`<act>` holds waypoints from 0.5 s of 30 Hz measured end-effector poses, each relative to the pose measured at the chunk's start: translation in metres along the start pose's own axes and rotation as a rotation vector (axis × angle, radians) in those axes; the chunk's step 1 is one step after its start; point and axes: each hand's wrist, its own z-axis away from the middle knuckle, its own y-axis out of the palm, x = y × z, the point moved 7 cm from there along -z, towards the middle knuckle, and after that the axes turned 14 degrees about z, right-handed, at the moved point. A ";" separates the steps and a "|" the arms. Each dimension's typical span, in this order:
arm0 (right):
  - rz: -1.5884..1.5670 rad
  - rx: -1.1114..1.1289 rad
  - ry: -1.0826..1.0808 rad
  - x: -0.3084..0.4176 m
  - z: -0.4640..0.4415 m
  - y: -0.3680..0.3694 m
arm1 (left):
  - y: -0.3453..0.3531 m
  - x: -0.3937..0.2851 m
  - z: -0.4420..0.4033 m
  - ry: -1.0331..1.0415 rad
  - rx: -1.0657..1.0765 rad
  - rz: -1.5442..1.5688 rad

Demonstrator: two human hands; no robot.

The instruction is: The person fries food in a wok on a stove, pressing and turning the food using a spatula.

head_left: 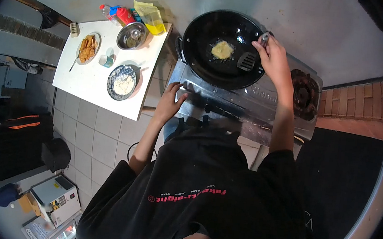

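Right hand (271, 55) outstretched, curled in a grip, left hand (169, 104) nearer, loosely bent

The head-worn camera looks forward and down, past the close shirt (214, 173), to the wok (210, 33) farther off.

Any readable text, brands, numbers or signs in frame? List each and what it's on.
"fake...straight©": red, upside down, black T-shirt; middle lost in a fold.
"PAIN HURT": small white line, same T-shirt; words either side uncertain.
"Global", probably: front of the stove; faint.
Too small or blurred to read: any print on the red bottle, yellow packet, white box-like unit.
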 end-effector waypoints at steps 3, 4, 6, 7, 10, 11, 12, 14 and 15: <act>0.004 0.038 -0.072 -0.003 -0.010 0.007 | 0.016 -0.002 -0.001 0.002 0.003 -0.141; -0.005 0.040 -0.089 -0.005 -0.010 0.011 | 0.020 -0.001 0.001 -0.009 0.001 -0.145; -0.020 0.055 -0.110 -0.007 -0.011 0.018 | 0.032 0.001 0.002 -0.055 0.030 -0.176; -0.026 0.068 -0.107 -0.009 -0.012 0.022 | 0.037 0.001 0.002 -0.089 0.051 -0.185; -0.044 0.082 -0.101 -0.012 -0.009 0.027 | 0.048 0.012 0.002 -0.024 0.057 -0.278; -0.048 0.072 -0.093 -0.013 -0.008 0.027 | 0.051 0.019 0.003 -0.049 0.072 -0.292; -0.053 0.072 -0.087 -0.015 -0.007 0.026 | 0.053 0.020 0.004 -0.052 0.077 -0.297; -0.092 -0.002 -0.106 -0.015 -0.007 0.019 | 0.055 0.020 0.003 -0.017 0.066 -0.307; -0.094 -0.003 -0.105 -0.014 -0.008 0.018 | 0.054 0.019 0.003 -0.017 0.067 -0.310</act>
